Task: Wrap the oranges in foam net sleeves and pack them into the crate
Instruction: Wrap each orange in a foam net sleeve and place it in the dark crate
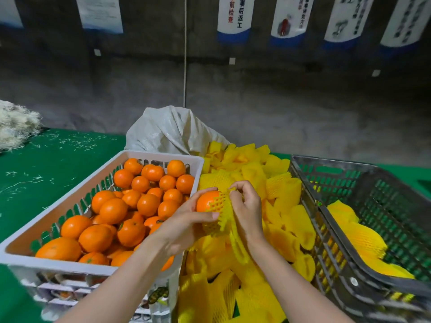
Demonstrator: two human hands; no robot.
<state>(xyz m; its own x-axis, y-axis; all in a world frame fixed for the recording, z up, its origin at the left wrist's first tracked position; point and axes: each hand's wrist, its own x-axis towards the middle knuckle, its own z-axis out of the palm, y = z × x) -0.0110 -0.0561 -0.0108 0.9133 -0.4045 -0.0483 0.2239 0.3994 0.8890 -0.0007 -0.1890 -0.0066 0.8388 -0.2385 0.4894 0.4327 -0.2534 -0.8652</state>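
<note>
Now the left hand (pixel 184 223) grips a round orange fruit (pixel 206 201), its right side inside the yellow foam net sleeve (pixel 221 214) pinched by the right hand (pixel 247 207).

The single view comes from a camera worn on the person's head. It looks forward and down, wide-angle, over both forearms. It is close enough that the left hand (pixel 184 224) and right hand (pixel 247 208), holding an orange (pixel 206 201) and a foam net sleeve (pixel 219 221), sit at mid-frame. The white crate (pixel 163 156) falls lower left and the dark crate (pixel 331 162) lower right, both cut by the frame edge. Beyond the green table (pixel 46 159) the camera faces a grey wall (pixel 279 101) hung with posters (pixel 233 17), bowed by the lens.
</note>
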